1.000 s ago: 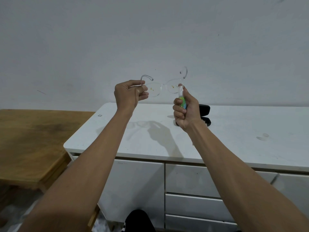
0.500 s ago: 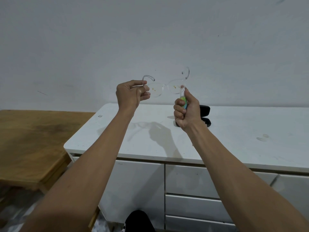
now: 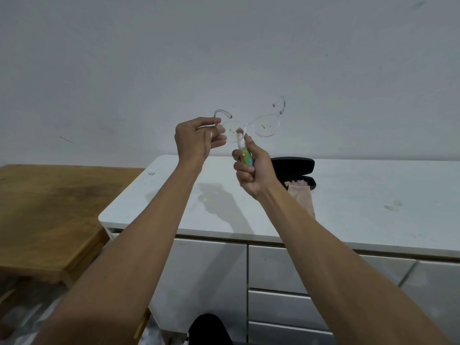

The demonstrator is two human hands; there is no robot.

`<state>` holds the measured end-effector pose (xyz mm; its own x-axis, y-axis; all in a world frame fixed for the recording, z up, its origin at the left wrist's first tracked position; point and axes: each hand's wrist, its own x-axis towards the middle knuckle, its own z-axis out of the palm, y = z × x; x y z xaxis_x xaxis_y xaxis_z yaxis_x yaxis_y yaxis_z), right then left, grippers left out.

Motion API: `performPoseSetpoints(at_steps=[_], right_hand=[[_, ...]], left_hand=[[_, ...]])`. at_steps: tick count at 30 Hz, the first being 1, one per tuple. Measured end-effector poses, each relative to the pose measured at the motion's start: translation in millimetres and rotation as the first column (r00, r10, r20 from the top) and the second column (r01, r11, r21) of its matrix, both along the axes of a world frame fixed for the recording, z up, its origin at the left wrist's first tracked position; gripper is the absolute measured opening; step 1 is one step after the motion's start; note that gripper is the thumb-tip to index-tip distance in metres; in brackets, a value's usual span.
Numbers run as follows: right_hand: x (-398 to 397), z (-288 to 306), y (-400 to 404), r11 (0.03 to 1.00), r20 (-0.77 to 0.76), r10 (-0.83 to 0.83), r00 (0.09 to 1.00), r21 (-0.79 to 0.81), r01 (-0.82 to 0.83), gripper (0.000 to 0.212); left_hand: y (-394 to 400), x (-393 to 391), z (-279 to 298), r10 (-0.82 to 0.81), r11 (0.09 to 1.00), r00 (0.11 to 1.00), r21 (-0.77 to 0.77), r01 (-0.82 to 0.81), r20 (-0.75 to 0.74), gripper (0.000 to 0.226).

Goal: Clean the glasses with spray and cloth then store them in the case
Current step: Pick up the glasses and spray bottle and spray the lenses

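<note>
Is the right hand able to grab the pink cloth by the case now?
Probably not yet: the right hand grips the spray bottle. The cloth lies uncovered on the cabinet top beside the open black case.

- There is one view only, from a camera on the person's head; no second view shares the scene.
- It faces forward and a little down, toward a grey wall [image 3: 224, 58] that fills the upper half.
- Both forearms run up from the bottom corners, so the left hand [image 3: 194, 140] and right hand [image 3: 254, 170] sit close to the lens, near the centre.
- The white cabinet [image 3: 373, 220] lies beyond the hands, seen from above and in front.
- A wooden table [image 3: 44, 207] fills the left edge.
- The lens is wide; straight edges seem to bend slightly near the borders.
</note>
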<state>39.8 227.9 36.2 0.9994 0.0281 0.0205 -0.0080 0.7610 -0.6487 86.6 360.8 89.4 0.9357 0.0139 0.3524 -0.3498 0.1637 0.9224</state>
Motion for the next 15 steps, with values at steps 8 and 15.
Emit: performPoseSetpoints(at_steps=[8,15], right_hand=[[4.2,-0.1,12.1,0.997,-0.077,0.036,0.996,0.068,-0.030,0.025],[1.0,6.7,14.2,0.999,-0.087,0.003,0.996,0.047,0.001,0.027]], left_hand=[[7.8,-1.5,0.3,0.015,1.000,1.000,0.001,-0.015,0.007,0.015],[7.7,-3.5,-0.2,0.021,1.000,1.000,0.008,-0.021,0.003,0.015]])
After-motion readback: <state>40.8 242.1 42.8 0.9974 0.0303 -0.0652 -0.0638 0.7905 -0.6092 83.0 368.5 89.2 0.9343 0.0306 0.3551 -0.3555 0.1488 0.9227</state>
